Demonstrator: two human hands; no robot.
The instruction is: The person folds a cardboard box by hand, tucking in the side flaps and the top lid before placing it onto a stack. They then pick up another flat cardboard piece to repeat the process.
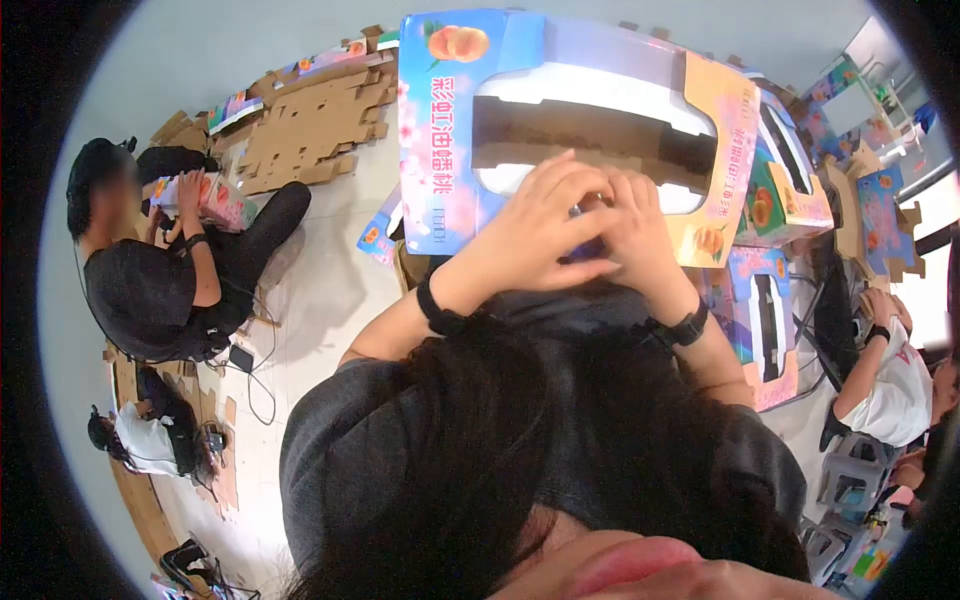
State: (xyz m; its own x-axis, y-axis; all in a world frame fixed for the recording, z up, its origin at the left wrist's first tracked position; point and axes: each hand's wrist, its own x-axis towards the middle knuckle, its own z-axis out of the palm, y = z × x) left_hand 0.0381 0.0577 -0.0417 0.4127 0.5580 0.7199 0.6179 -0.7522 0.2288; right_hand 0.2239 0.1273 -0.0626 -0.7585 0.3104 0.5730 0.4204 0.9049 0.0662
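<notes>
My left hand point(545, 225) and my right hand point(640, 228) meet at the near side of a large peach carton point(437, 215). The left fingers are spread and curved, with the thumb stretched toward the right hand. On the right, the fingers are curled together against the left fingertips; whatever lies between them is hidden. Blue, pink and orange print with peaches covers the carton. Its wide cut-out window shows brown cardboard point(590, 150) inside. Both wrists wear dark bands.
More printed cartons point(765, 300) stand to the right. Flattened cardboard sheets point(310, 125) lie on the floor at the far left. A seated person point(150, 290) handles a carton on the left. Another person point(890, 390) sits at right. Cables point(265, 385) run over the floor.
</notes>
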